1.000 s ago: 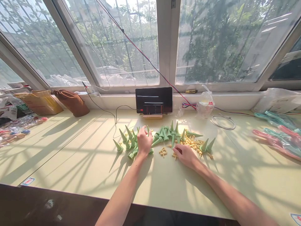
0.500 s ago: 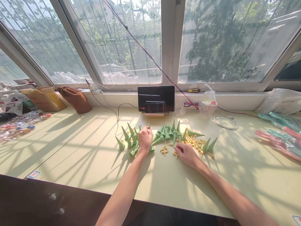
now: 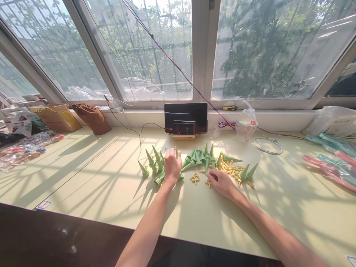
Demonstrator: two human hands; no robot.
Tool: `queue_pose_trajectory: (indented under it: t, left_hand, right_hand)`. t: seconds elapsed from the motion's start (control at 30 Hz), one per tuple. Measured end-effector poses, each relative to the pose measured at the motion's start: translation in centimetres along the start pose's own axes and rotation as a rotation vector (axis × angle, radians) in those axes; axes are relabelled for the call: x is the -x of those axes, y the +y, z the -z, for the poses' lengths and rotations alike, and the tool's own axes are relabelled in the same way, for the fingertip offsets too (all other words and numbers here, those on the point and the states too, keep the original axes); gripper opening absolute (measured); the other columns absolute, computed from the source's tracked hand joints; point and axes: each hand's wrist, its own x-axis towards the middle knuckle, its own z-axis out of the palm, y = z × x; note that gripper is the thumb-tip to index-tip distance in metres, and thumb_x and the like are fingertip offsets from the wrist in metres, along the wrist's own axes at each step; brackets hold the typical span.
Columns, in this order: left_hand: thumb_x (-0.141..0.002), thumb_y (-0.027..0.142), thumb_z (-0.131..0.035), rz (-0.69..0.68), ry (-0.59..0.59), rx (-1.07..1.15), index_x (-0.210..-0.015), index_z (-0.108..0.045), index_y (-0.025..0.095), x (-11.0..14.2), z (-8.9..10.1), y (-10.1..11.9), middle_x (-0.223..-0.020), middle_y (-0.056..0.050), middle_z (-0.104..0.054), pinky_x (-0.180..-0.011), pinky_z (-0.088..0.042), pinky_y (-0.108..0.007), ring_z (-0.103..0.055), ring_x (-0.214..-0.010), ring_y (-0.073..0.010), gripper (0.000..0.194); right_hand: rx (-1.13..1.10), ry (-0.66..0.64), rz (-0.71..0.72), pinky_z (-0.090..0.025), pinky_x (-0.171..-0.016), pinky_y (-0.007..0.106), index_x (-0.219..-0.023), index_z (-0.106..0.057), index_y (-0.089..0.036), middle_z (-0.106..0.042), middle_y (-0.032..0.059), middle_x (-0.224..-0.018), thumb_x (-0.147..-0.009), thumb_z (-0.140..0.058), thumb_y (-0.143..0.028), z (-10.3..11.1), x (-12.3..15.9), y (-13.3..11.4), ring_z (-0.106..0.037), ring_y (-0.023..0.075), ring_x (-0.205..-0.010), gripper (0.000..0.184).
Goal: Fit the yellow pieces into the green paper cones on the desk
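Observation:
My left hand (image 3: 172, 167) is closed around a green plastic cone spike (image 3: 176, 152), whose tip shows between the fingers. More green cone spikes (image 3: 150, 158) stand and lie to its left, and another group of green spikes (image 3: 198, 157) leans together between my hands. My right hand (image 3: 221, 180) rests low over the table with thumb and fingers pinched; what they hold, if anything, is hidden. Beside it lie a few yellow plastic pegs (image 3: 195, 178) and a larger pile of yellow pegs (image 3: 230, 170). Two green spikes (image 3: 251, 171) stand at the right end of the pile.
A tablet (image 3: 185, 115) with a phone propped before it stands at the windowsill. Behind the pile are a plastic cup (image 3: 247, 124) and a coiled cable (image 3: 267, 145). Bagged pink and teal items (image 3: 330, 161) lie right; a brown pouch (image 3: 93, 118) and cardboard box (image 3: 57, 118) stand left.
The fingers of my left hand have spread slightly around the green cone spike. My right hand stays in place. The whole view has shifted a little.

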Motion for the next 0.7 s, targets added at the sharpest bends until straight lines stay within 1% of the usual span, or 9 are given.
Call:
queue_pose_trajectory:
  t: [0.07,0.1,0.2,0.27,0.33,0.4,0.47,0.57,0.7]
  left_hand:
    - [-0.094,0.026,-0.049,0.002,0.049,0.004,-0.118,-0.061,0.01,0.4,0.5,0.7,-0.112,-0.017,-0.06,-0.073,-0.054,-0.036,-0.065,-0.07,-0.0189,0.031]
    - [-0.095,0.026,-0.048,0.008,0.075,0.007,-0.122,-0.059,0.011,0.5,0.8,1.0,-0.121,-0.019,-0.057,-0.074,-0.055,-0.037,-0.066,-0.071,-0.0186,0.033]
    - [-0.095,0.026,-0.047,0.018,0.104,-0.008,-0.128,-0.057,0.012,0.7,1.2,1.3,-0.141,-0.022,-0.044,-0.083,-0.056,-0.04,-0.068,-0.096,-0.0259,0.037]
    - [-0.095,0.025,-0.046,0.016,0.078,-0.037,-0.128,-0.057,0.011,0.6,1.3,1.1,-0.144,-0.024,-0.042,-0.088,-0.055,-0.042,-0.063,-0.112,-0.0313,0.038]
    - [-0.094,0.023,-0.045,0.014,0.046,-0.061,-0.126,-0.057,0.008,0.5,1.2,0.8,-0.143,-0.025,-0.044,-0.091,-0.054,-0.043,-0.06,-0.119,-0.0335,0.037]
    - [-0.094,0.023,-0.045,0.016,0.04,-0.068,-0.124,-0.058,0.007,0.4,1.1,0.4,-0.14,-0.026,-0.047,-0.092,-0.054,-0.044,-0.058,-0.12,-0.0337,0.036]
    - [-0.094,0.023,-0.045,0.021,0.049,-0.059,-0.121,-0.06,0.007,0.3,0.8,0.0,-0.133,-0.025,-0.053,-0.091,-0.054,-0.043,-0.06,-0.117,-0.0329,0.035]
    - [-0.093,0.02,-0.043,0.027,0.032,-0.036,-0.116,-0.062,0.008,0.2,0.5,-0.6,-0.116,-0.022,-0.062,-0.089,-0.054,-0.043,-0.064,-0.108,-0.0314,0.033]
    - [-0.091,0.013,-0.039,0.024,-0.003,-0.021,-0.109,-0.066,0.008,0.0,0.3,-1.5,-0.103,-0.02,-0.066,-0.086,-0.053,-0.043,-0.065,-0.1,-0.0307,0.033]
  right_hand:
    - [0.002,-0.001,-0.001,-0.029,-0.056,0.026,-0.065,-0.046,-0.021,-0.043,-0.004,-0.056,-0.091,-0.043,-0.034,0.0,0.0,0.0,-0.037,0.0132,-0.054,0.029]
    - [0.006,0.0,-0.004,-0.029,-0.056,0.026,-0.065,-0.047,-0.021,-0.043,-0.0038,-0.056,-0.091,-0.043,-0.034,0.0,0.0,-0.1,-0.037,0.0132,-0.054,0.029]
    - [0.017,0.002,-0.012,-0.028,-0.055,0.026,-0.066,-0.049,-0.02,-0.044,-0.003,-0.057,-0.091,-0.043,-0.035,0.1,0.0,-0.1,-0.038,0.0135,-0.055,0.03]
    - [0.021,-0.001,-0.017,-0.028,-0.055,0.026,-0.066,-0.049,-0.02,-0.044,-0.0029,-0.057,-0.091,-0.043,-0.035,0.2,0.1,-0.2,-0.038,0.0136,-0.055,0.03]
    - [0.026,-0.003,-0.023,-0.029,-0.055,0.026,-0.066,-0.049,-0.02,-0.044,-0.0028,-0.056,-0.091,-0.043,-0.036,0.2,0.1,-0.2,-0.037,0.0135,-0.054,0.03]
    - [0.028,-0.007,-0.027,-0.029,-0.054,0.026,-0.066,-0.05,-0.02,-0.045,-0.0027,-0.056,-0.091,-0.043,-0.037,0.3,0.1,-0.2,-0.037,0.0136,-0.054,0.031]
    - [0.029,-0.009,-0.028,-0.029,-0.054,0.026,-0.066,-0.05,-0.02,-0.045,-0.0028,-0.057,-0.091,-0.043,-0.037,0.3,0.1,-0.3,-0.038,0.0137,-0.054,0.031]
    - [0.034,-0.009,-0.027,-0.03,-0.055,0.026,-0.067,-0.05,-0.021,-0.047,-0.0028,-0.057,-0.091,-0.043,-0.037,0.4,0.1,-0.3,-0.04,0.0139,-0.054,0.031]
    - [0.043,-0.015,-0.033,-0.031,-0.056,0.026,-0.068,-0.051,-0.021,-0.049,-0.0026,-0.058,-0.092,-0.043,-0.037,0.4,0.0,-0.3,-0.042,0.0144,-0.055,0.03]
